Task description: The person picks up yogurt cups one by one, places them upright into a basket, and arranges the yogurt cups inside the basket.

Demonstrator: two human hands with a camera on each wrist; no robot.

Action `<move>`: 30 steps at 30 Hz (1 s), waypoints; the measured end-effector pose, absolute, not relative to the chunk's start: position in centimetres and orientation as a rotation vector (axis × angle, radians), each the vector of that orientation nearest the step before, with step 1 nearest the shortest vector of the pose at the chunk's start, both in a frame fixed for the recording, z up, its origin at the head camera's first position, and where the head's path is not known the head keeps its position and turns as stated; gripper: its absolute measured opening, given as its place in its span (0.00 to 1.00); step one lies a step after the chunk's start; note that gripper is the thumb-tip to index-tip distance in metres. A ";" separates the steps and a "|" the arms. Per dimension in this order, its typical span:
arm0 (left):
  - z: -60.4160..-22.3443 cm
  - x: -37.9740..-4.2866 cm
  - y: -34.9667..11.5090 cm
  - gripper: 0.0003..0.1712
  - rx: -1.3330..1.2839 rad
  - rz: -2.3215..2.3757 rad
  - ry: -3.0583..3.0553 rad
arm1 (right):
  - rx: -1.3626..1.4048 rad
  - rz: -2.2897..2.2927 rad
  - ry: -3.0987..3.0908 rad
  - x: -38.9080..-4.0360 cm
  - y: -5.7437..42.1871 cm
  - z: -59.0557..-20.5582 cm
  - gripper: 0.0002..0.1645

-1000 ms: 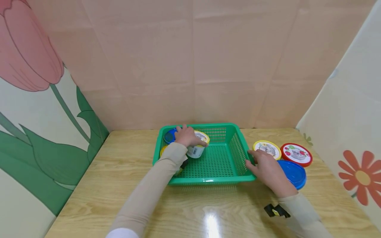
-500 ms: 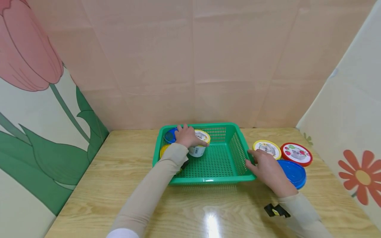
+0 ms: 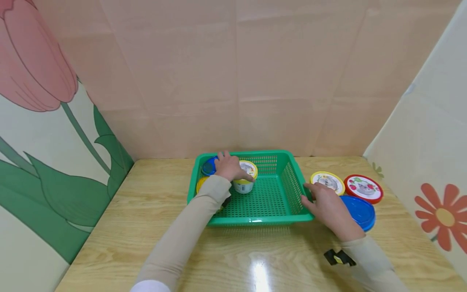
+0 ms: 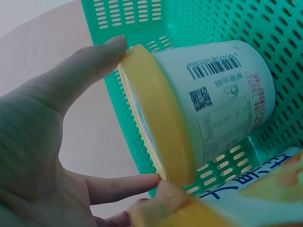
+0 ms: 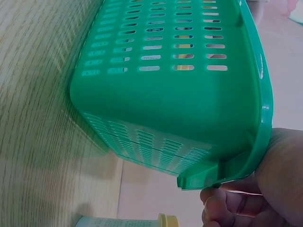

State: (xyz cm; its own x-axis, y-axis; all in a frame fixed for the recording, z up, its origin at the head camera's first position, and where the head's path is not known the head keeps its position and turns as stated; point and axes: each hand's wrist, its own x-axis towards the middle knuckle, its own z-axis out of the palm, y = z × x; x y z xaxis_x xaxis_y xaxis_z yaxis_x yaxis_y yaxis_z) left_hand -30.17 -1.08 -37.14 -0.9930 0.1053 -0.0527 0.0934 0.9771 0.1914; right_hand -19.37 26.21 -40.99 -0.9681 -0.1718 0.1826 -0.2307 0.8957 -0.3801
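White plastic tub (image 4: 222, 99) with yellow lid (image 4: 163, 116): barcode (image 4: 214, 67), QR code (image 4: 200, 99) and a ruled text panel on the wall. It sits upright, lid uppermost, left of centre inside the green perforated basket (image 3: 255, 221). Left hand (image 3: 230, 167) reaches over the basket's near-left part, palm down; thumb and fingers are spread across the lid, holding it by opposite edges. Right hand (image 3: 328, 207) comes from the lower right, fingers bent under the basket's right rim, gripping it.
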 end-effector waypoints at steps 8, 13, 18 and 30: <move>-36.7 -30.2 -1.4 0.36 0.186 0.378 3.052 | 0.309 0.597 -2.920 -19.6 26.3 -41.0 0.29; -35.4 -29.7 -1.9 0.33 0.216 0.499 3.007 | 0.301 0.598 -2.922 -19.7 26.4 -41.0 0.29; -33.9 -28.9 -2.8 0.32 0.248 0.596 2.975 | 0.297 0.608 -2.922 -19.7 26.3 -41.2 0.29; -32.4 -26.8 -7.2 0.23 0.356 0.720 2.954 | 0.294 0.608 -2.911 -19.6 26.2 -41.2 0.29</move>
State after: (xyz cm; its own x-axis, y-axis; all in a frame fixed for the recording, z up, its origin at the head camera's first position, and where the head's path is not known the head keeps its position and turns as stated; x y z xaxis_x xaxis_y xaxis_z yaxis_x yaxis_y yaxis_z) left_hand -26.79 -7.18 -32.45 -0.9697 0.2430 -0.0232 0.2051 0.8626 0.4625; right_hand -19.62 26.23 -41.20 -0.9691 -0.1594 0.1881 -0.2214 0.8985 -0.3790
